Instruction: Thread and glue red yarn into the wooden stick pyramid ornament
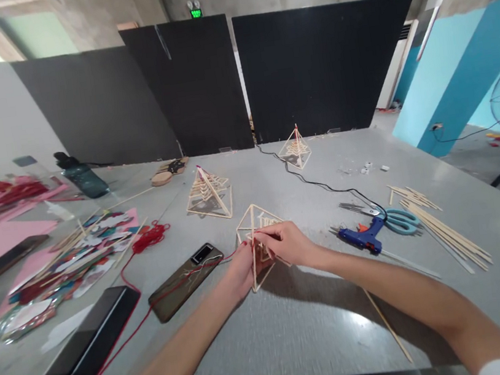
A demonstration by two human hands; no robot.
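Note:
A small pyramid frame of thin wooden sticks (255, 221) stands tilted on the grey table (298, 330) in front of me. My left hand (240, 271) is closed on its near upright stick and pinches a red thread (171, 288) that trails left across a phone. My right hand (286, 243) grips the frame from the right, fingers curled round its sticks.
Two finished stick pyramids (208, 193) (295, 149) stand farther back. A blue glue gun (363, 237), scissors (397, 221) and loose sticks (442, 229) lie at the right. Three phones (184, 280) (92, 340) (2, 259), a red thread ball (148, 237), coloured paper scraps (66, 269) and a dark bottle (83, 177) lie at the left.

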